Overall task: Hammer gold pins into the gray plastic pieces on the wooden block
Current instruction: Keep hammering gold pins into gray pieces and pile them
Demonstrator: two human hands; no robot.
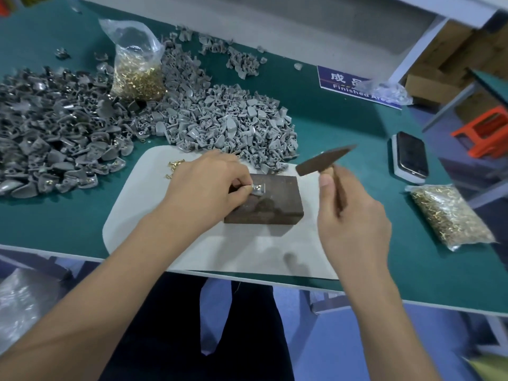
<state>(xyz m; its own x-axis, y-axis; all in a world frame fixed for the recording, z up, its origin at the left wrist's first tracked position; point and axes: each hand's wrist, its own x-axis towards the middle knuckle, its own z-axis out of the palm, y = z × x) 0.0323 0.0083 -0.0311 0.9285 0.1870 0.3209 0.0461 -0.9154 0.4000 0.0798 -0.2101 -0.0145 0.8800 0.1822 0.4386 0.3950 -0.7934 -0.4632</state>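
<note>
Gray plastic piece (259, 189) sits on wooden block (265, 199), mid worktop (343, 127), pinched by left hand (211, 185) to stay put. Right hand (354, 221) grips hammer (325, 160) raised above, prob. for next strike. Loose gold pins (174, 167) & unworked pile (220, 127) lie w/in reach.

A: Block?
B: Dark wooden block (270, 204) — flat on the white mat.
A: Piece?
B: One gray plastic piece (258, 188) at its near-left top, gold pin too small to tell. Hammer (324, 160) raised, blurred — right of block.
</note>
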